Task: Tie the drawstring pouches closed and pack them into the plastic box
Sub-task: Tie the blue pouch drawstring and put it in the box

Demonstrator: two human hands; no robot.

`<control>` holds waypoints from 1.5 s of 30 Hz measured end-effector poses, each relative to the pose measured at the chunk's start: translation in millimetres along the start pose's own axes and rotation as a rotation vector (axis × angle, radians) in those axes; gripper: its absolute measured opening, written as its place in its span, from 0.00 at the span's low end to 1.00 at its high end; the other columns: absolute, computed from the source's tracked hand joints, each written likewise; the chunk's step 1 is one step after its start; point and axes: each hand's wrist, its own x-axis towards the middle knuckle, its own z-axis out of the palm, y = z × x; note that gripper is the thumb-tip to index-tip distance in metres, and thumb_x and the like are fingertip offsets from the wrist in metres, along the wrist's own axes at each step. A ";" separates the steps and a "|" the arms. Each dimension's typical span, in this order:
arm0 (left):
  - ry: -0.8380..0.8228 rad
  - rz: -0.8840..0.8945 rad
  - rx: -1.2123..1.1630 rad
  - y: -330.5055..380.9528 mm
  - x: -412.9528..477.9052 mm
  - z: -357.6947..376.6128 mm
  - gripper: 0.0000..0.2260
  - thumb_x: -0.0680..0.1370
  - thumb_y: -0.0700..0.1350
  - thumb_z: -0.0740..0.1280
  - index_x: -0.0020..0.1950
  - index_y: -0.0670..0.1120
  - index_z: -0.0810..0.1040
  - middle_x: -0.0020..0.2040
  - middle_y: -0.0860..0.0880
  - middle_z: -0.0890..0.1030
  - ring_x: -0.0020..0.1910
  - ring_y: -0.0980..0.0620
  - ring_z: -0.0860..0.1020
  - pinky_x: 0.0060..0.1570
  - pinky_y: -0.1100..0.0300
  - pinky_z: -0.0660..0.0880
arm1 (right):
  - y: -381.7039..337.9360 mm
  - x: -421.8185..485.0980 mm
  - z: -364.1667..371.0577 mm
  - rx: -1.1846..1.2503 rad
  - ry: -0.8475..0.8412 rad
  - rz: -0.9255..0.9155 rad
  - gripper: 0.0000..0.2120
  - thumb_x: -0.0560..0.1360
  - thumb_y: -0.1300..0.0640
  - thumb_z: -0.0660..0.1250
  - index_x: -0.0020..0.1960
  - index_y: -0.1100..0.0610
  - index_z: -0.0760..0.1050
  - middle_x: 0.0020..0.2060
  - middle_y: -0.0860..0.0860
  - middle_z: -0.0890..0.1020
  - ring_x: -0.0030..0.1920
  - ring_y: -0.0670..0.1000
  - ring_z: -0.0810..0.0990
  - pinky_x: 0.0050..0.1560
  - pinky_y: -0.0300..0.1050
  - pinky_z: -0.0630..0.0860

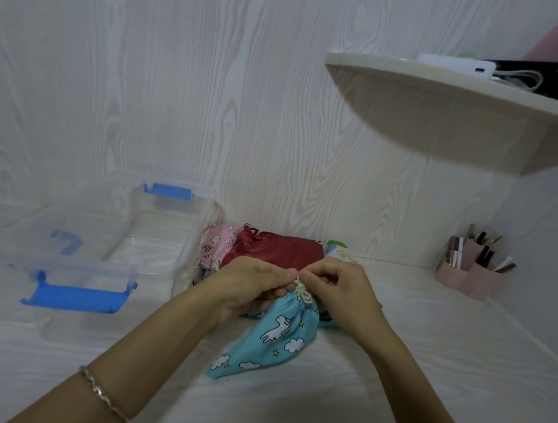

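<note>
Left hand [252, 281] and right hand [333, 283] each pinched the cream drawstring cord [303, 291] at the gathered mouth of a turquoise unicorn-print fabric pouch [269, 339], both grips clenched on it above the white wood-grain desk [428, 347]. The clear plastic box with blue latches [151, 232] stood open to the left, beside a dark red pouch [277, 249].

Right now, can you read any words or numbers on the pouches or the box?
No text here can be read.
On the pink pouch: tiny dark print, too blurred to read.
On the blue pouch: only unicorns, clouds and stars, no words.
On the plastic box: no label shows.
</note>
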 end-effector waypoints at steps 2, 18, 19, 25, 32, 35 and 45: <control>0.057 0.024 -0.050 -2.6 0.5 0.8 0.08 0.73 0.46 0.72 0.44 0.41 0.84 0.30 0.50 0.78 0.29 0.56 0.74 0.33 0.64 0.73 | 2.9 -0.1 3.2 -0.045 0.024 -0.011 0.03 0.75 0.57 0.70 0.43 0.54 0.82 0.39 0.52 0.83 0.41 0.55 0.80 0.41 0.47 0.79; 0.300 0.177 -0.139 -14.3 5.6 -8.8 0.04 0.73 0.42 0.72 0.46 0.42 0.84 0.32 0.50 0.82 0.32 0.55 0.77 0.40 0.60 0.79 | 10.3 -0.9 -14.3 -0.276 -0.055 -0.060 0.05 0.78 0.57 0.66 0.44 0.52 0.79 0.41 0.43 0.80 0.42 0.41 0.77 0.43 0.31 0.72; 0.289 0.170 -0.146 -14.4 5.8 -8.8 0.05 0.74 0.41 0.72 0.47 0.42 0.84 0.31 0.51 0.81 0.33 0.54 0.77 0.39 0.60 0.78 | 11.0 -1.6 -14.6 -0.212 -0.078 -0.027 0.04 0.77 0.57 0.67 0.46 0.51 0.79 0.43 0.44 0.81 0.44 0.42 0.79 0.45 0.33 0.75; 0.183 0.176 -0.056 -7.7 1.8 -2.9 0.07 0.78 0.43 0.66 0.49 0.44 0.83 0.36 0.50 0.81 0.38 0.52 0.78 0.44 0.56 0.78 | 3.1 -6.0 -3.8 0.208 -0.444 0.088 0.33 0.72 0.64 0.72 0.69 0.40 0.65 0.54 0.47 0.82 0.54 0.48 0.82 0.54 0.47 0.81; 0.410 0.303 0.543 23.8 -26.9 8.4 0.24 0.80 0.61 0.52 0.37 0.46 0.76 0.34 0.50 0.78 0.33 0.53 0.74 0.36 0.56 0.73 | -22.0 21.6 -9.5 0.090 -0.119 -0.110 0.08 0.74 0.61 0.70 0.50 0.51 0.78 0.45 0.48 0.83 0.46 0.46 0.82 0.46 0.43 0.80; -0.129 -0.242 0.137 50.6 -35.1 5.5 0.44 0.74 0.73 0.41 0.53 0.38 0.81 0.43 0.41 0.84 0.36 0.49 0.81 0.32 0.62 0.77 | -52.0 31.4 -14.8 0.038 0.011 -0.256 0.08 0.73 0.62 0.70 0.49 0.51 0.78 0.43 0.46 0.82 0.43 0.40 0.81 0.43 0.37 0.77; 0.054 0.091 -0.362 154.1 -34.9 -45.6 0.28 0.80 0.61 0.52 0.50 0.38 0.77 0.44 0.42 0.81 0.42 0.46 0.80 0.47 0.54 0.77 | -149.4 59.2 23.5 -0.035 0.110 -0.595 0.10 0.71 0.65 0.68 0.52 0.56 0.78 0.46 0.50 0.81 0.47 0.48 0.79 0.49 0.44 0.76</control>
